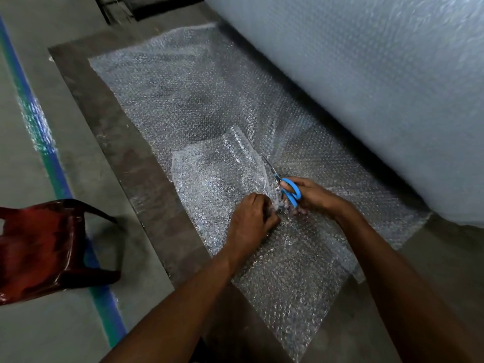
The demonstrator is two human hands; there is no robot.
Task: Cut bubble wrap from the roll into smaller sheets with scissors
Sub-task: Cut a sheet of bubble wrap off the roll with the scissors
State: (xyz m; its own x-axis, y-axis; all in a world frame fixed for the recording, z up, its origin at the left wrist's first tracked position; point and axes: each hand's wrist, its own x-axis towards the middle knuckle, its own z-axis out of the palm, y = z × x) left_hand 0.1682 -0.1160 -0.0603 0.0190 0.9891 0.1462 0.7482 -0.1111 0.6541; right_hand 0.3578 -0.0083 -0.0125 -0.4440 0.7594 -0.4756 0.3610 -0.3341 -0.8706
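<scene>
A huge roll of bubble wrap (366,87) lies along the right side, its loose end spread flat over the floor as a long sheet (183,95). My right hand (311,196) holds blue-handled scissors (289,191), their blades pointing up-left into the wrap. My left hand (251,218) grips a bunched edge of the wrap just left of the scissors. A partly cut flap (214,179) lifts and folds over on the left of the blades.
A dark red plastic chair (44,247) stands at the left. A blue and green painted stripe (39,132) runs along the concrete floor. A darker floor strip (110,127) borders the sheet's left edge.
</scene>
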